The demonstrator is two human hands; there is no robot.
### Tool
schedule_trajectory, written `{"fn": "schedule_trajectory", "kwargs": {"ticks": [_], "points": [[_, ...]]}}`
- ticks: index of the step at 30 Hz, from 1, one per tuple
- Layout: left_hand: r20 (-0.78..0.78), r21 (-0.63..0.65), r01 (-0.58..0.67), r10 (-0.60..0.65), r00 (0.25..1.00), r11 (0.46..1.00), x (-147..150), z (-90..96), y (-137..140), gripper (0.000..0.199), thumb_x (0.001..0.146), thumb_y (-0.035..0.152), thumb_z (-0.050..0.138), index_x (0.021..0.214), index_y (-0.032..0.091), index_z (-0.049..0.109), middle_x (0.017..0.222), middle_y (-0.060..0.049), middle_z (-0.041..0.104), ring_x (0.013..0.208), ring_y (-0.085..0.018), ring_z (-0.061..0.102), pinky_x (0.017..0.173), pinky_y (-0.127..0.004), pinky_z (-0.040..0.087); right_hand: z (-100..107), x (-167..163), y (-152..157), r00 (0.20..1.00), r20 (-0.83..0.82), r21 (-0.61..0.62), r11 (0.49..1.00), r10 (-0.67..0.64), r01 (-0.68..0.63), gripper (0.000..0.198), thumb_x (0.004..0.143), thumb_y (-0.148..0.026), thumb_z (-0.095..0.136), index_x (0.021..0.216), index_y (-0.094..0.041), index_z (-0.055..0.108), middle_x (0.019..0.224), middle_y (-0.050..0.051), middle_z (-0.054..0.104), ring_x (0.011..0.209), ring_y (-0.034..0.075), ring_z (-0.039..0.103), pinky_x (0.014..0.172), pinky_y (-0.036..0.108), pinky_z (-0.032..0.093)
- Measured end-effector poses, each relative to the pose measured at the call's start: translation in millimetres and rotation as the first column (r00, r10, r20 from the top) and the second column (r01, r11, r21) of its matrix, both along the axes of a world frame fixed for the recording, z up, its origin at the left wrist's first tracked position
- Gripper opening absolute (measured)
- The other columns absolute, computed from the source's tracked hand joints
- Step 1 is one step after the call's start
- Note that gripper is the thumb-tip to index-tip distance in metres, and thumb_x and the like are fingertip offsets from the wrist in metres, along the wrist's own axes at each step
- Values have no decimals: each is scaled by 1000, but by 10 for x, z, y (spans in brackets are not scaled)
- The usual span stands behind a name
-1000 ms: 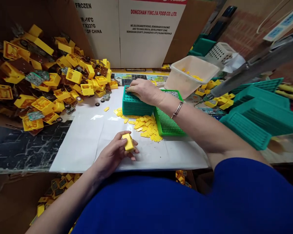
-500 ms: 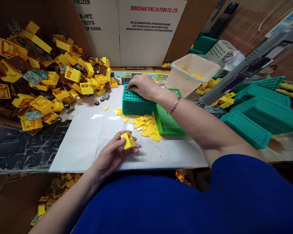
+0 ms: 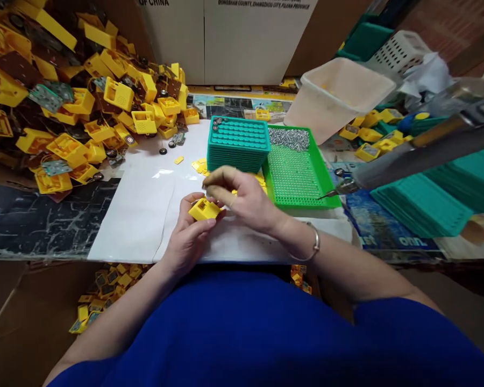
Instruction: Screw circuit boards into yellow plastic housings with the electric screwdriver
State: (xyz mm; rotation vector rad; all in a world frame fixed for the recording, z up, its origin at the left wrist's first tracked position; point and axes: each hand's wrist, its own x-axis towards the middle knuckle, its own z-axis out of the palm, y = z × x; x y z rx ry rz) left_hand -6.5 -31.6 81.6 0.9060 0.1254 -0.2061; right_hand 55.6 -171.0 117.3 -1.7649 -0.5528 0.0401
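My left hand (image 3: 189, 231) grips a small yellow plastic housing (image 3: 204, 210), its opening turned up, above the white work sheet (image 3: 131, 215). Right over that opening, my right hand (image 3: 242, 196) has thumb and index finger pinched; a small dark piece seems to show at the tips, too small to name. Behind the hands stands a stack of teal trays (image 3: 239, 156), with a few small round dark parts (image 3: 218, 123) at the top tray's left corner. Small flat yellow pieces (image 3: 199, 165) lie beside the stack, partly hidden by my right hand.
A green perforated tray (image 3: 334, 200) holds many small silver screws (image 3: 292, 138). An electric screwdriver (image 3: 371, 177) reaches in from the right, its tip over that tray. Yellow housings with wires and boards (image 3: 116, 97) heap up at left. A translucent bin (image 3: 342, 91) stands behind.
My right hand has come from the top of the teal stack down to the yellow housing. My left hand has turned the housing and brought it slightly up. The view has tilted down.
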Motion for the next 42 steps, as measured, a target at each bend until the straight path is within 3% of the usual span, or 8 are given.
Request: {"fn": "schedule_trajectory", "kwargs": {"ticks": [9, 18, 23, 26, 29, 34, 37, 42], "points": [[46, 60, 16, -19, 999, 998, -53, -18, -98, 49, 70, 13, 71, 112, 25, 48, 106, 0, 65, 106, -16, 61, 92, -29, 47, -294, -287, 48, 983, -134, 86, 987, -125, 137, 10, 84, -27, 62, 88, -19, 64, 89, 1, 66, 81, 12, 59, 76, 28, 48], [42, 74, 69, -72, 996, 995, -38, -62, -70, 48, 69, 12, 70, 112, 25, 52, 105, 2, 65, 100, -13, 61, 89, -25, 45, -111, -148, -124, 942, -319, -53, 990, 106, -130, 6, 76, -20, 67, 79, -16, 63, 80, -2, 63, 76, 11, 56, 72, 25, 43], [-6, 3, 71, -71, 997, 998, 30, 9, -31, 46, 66, 9, 68, 108, 23, 56, 108, 0, 67, 105, -16, 64, 97, -31, 48, 79, 22, -155, 972, -191, -140, 977, 136, -164, 11, 77, -25, 70, 78, -16, 63, 79, -1, 63, 74, 12, 56, 69, 27, 45], [-70, -36, 67, -69, 995, 997, 51, 49, 7, 36, 70, 16, 69, 105, 21, 58, 109, -3, 68, 108, -22, 66, 101, -41, 50, 205, 360, -161, 996, 87, -191, 982, 11, 6, 8, 85, -25, 64, 85, -17, 67, 89, 3, 67, 83, 15, 59, 79, 31, 48], [-124, -45, 107, -112, 986, 993, 50, 60, 31, 28, 77, 24, 65, 103, 19, 57, 101, -8, 72, 102, -27, 70, 96, -46, 53, 206, 876, -134, 905, 415, -380, 886, -94, 266, 14, 89, -20, 57, 93, -17, 70, 100, 8, 67, 93, 19, 58, 91, 38, 45], [-119, 1, 106, -105, 987, 994, 16, 56, 53, 27, 79, 25, 62, 103, 19, 54, 97, -10, 75, 96, -27, 72, 90, -47, 55, 69, 1503, -58, 866, 499, -590, 717, -38, 372, 16, 89, -23, 59, 82, -16, 71, 90, 12, 66, 90, 23, 58, 85, 39, 47], [-110, -24, 78, -80, 991, 997, -8, 61, 74, 31, 78, 22, 63, 107, 20, 52, 100, -8, 73, 102, -25, 70, 99, -47, 50, 128, 1382, -32, 869, 491, -548, 755, -59, 361, 11, 86, -21, 62, 80, -17, 70, 87, 11, 67, 87, 22, 58, 81, 39, 47], [-77, -54, -5, 1, 997, 999, -8, 47, 60, 48, 68, 8, 63, 111, 24, 48, 104, -2, 68, 106, -22, 67, 104, -45, 47, 200, 531, -25, 994, 110, -267, 963, 4, 26, 8, 84, -22, 66, 80, -15, 67, 81, 4, 68, 76, 16, 59, 73, 33, 49]]}}
